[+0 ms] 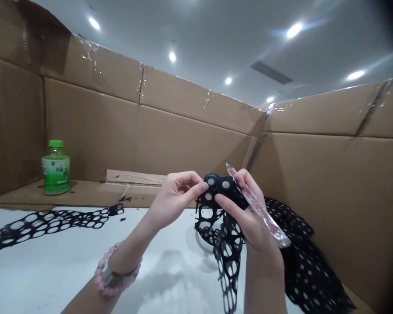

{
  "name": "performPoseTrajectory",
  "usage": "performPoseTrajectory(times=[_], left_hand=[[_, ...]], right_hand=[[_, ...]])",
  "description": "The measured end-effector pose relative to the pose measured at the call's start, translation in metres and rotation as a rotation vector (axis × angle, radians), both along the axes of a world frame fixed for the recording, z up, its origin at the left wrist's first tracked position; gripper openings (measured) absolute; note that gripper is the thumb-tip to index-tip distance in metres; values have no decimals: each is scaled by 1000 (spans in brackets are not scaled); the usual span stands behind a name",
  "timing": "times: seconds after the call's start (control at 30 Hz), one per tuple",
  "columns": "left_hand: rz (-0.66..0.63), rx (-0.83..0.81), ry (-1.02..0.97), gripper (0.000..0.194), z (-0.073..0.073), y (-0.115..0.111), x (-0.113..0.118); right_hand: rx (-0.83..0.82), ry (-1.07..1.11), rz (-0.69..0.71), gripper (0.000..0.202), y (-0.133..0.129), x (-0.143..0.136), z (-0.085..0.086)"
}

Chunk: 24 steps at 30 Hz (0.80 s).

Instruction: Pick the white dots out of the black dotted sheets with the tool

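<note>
In the head view, my left hand (pixel 175 198) pinches the left edge of a black sheet piece (pixel 217 192) with pale round discs in it, thumb and forefinger together. My right hand (pixel 253 211) grips the same piece from the right, its thumb across the front. Also held in that hand is a slim, pointed tool (pixel 262 209), clear and reddish, tilted up to the left; its exact kind I cannot tell. A black strip full of round holes (pixel 229 257) hangs below the piece. Behind it shows part of a white bowl (pixel 205 242), partly hidden.
Black dotted sheets (pixel 314 266) lie heaped at the right. Another holed strip (pixel 52 222) lies on the white tabletop (pixel 157 270) at the left. A green bottle (pixel 56 170) stands at the back left. Tall cardboard walls (pixel 190 139) enclose the workspace.
</note>
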State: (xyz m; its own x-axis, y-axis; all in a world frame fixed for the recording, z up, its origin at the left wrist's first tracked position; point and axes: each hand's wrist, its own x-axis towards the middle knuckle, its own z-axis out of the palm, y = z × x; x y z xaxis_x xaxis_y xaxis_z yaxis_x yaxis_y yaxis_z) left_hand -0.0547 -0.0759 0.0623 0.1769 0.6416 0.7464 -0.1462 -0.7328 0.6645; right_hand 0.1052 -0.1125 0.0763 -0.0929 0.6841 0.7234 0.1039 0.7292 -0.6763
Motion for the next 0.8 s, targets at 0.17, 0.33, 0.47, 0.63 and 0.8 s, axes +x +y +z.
performPoseTrajectory(times=[0.17, 0.33, 0.47, 0.63, 0.8], left_hand=[[380, 482, -140, 8, -8, -2, 9], [200, 250, -41, 11, -4, -10, 7], [41, 46, -53, 15, -2, -10, 7], [-73, -148, -240, 12, -7, 9, 18], [-114, -287, -303, 26, -23, 43, 31]], right_hand=[[36, 150, -77, 40, -2, -13, -3], [111, 174, -107, 40, -3, -20, -6], [112, 133, -159, 38, -4, -16, -4], [65, 128, -224, 38, 0, -5, -2], [10, 122, -270, 37, 6, 13, 0]])
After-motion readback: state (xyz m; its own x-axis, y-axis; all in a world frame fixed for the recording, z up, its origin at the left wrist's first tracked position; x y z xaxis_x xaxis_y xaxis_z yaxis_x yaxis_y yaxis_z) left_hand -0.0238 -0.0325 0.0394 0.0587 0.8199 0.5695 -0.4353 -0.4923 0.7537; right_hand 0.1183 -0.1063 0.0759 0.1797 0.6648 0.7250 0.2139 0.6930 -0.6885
